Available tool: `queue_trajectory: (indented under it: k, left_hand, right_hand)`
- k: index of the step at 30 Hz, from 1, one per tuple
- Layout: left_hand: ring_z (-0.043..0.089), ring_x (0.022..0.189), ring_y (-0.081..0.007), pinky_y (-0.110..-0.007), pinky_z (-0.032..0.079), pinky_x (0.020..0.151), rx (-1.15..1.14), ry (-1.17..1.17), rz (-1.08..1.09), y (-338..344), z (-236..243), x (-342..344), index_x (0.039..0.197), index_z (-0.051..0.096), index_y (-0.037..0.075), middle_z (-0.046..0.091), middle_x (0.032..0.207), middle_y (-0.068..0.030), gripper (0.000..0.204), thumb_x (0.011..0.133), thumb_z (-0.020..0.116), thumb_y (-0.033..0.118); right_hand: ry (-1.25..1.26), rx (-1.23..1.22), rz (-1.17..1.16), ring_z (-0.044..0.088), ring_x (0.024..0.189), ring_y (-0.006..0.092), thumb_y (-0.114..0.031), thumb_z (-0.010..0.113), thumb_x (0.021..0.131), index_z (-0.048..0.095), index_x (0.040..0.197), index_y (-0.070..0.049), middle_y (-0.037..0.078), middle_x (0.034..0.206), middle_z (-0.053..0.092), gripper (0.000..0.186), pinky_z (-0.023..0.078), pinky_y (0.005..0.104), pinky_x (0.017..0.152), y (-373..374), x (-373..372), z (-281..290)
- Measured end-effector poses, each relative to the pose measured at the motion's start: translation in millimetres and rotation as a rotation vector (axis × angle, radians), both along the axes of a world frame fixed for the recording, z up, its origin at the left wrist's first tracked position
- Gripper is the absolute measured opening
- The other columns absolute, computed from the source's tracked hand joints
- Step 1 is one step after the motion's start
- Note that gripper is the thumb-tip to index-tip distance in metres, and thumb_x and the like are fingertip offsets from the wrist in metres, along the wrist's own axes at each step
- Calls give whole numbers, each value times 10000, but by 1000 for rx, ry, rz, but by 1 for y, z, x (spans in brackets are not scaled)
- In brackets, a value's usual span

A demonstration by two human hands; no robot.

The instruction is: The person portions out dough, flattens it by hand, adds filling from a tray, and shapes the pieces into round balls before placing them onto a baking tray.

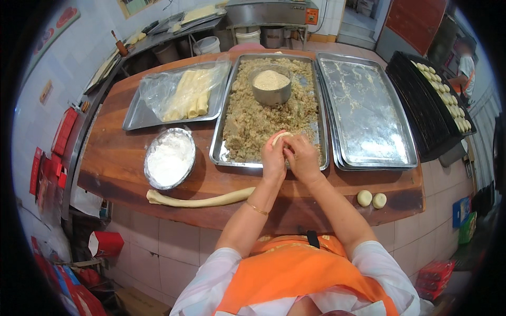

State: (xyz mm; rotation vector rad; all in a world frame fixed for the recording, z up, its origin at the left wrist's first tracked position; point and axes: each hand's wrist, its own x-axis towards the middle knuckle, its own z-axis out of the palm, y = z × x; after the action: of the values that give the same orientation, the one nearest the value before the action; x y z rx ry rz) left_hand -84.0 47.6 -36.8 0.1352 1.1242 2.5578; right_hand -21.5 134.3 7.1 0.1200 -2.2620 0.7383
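My left hand (273,154) and my right hand (301,155) are cupped together over the near edge of a tray of crumbly brown filling (242,137), both closed round a pale piece of dough (280,135), largely hidden by my fingers. A metal pot of fine tan crumbs (271,80) stands in the filling. Left of the tray is a bowl of white flour (168,158). A long dough rope (200,200) lies along the table's front edge. Two small round dough pieces (365,198) sit to the right of my forearms.
A tray with plastic-covered dough rolls (187,95) is at back left. Stacked metal trays (369,116) stand right, beside black trays with several small buns (443,89) on the wooden table's (116,158) right side. A person (465,71) is at far right. Red boxes (105,245) are low left.
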Motion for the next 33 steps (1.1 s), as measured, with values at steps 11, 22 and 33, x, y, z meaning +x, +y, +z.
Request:
queue_trajectory:
  k: [11, 22, 33]
  left_hand:
    - [640, 1073, -232, -366, 529, 966, 221, -38, -59, 2, 57, -6, 1230, 618, -27, 672, 1149, -146, 579, 1111, 291, 435]
    - [652, 971, -268, -436, 552, 893, 418, -629, 49, -18, 2, -20, 1074, 618, 51, 671, 1017, -94, 351, 1061, 515, 386]
    - [629, 855, -204, -357, 562, 763, 346, -499, 41, -24, -11, 4, 901, 589, 53, 637, 940, -94, 385, 991, 653, 422]
  right_hand:
    - [-177, -451, 153, 688, 801, 113, -6, 757, 858, 655, 1107, 6, 70, 941, 706, 269, 564, 256, 712, 9, -6, 45]
    - [-105, -81, 119, 599, 1107, 310, -53, 749, 820, 765, 1045, -106, 113, 1158, 664, 231, 475, 417, 966, 25, -2, 44]
    - [15, 155, 268, 654, 912, 274, -24, 773, 791, 732, 1067, -96, 57, 967, 686, 288, 529, 383, 831, -15, 13, 2]
